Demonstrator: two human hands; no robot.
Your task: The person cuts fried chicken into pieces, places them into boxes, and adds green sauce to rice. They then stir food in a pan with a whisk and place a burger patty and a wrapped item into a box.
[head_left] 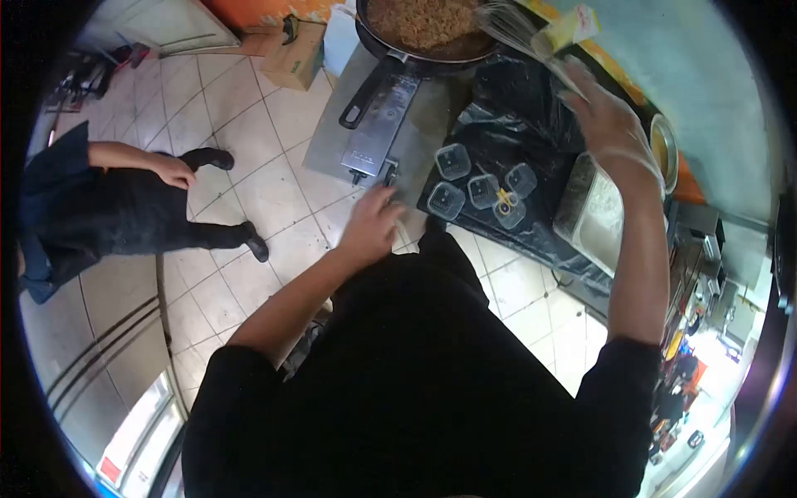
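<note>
My right hand (612,124) reaches over the far side of the black-covered counter, its fingers around the handle of a wire whisk (510,26). The whisk's wires are beside the rim of a black frying pan (371,98), which holds brown minced food (432,23). My left hand (371,226) is low in front of the stove (378,124), somewhat blurred, with its fingers loosely bent and apart. Its fingertips are close to the stove's control knobs (390,172), and nothing shows in its grasp.
Several small clear plastic cups (452,162) stand on the black plastic sheet (531,79). Right of them is a metal tray (588,217) with white contents. A yellow-and-white packet (569,29) lies by the whisk. Another person (124,199) stands at left on the tiled floor, near a cardboard box (295,56).
</note>
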